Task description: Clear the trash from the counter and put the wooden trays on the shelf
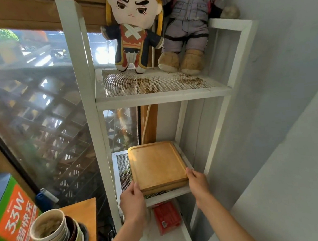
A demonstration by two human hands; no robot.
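A stack of square wooden trays (156,163) lies flat on the mesh middle level of a white metal shelf (92,113). My left hand (132,201) holds the stack's near left corner, thumb on the top edge. At the near right corner, my right hand (197,183) touches the side with its fingers laid along the edge. Both forearms reach up from the bottom of the view.
Two plush dolls (134,28) stand on the upper mesh level. A red packet (166,216) lies on the level below the trays. At lower left, stacked bowls (55,236) sit on a wooden counter (85,215) beside a green and orange box (12,215). A window is left, a grey wall right.
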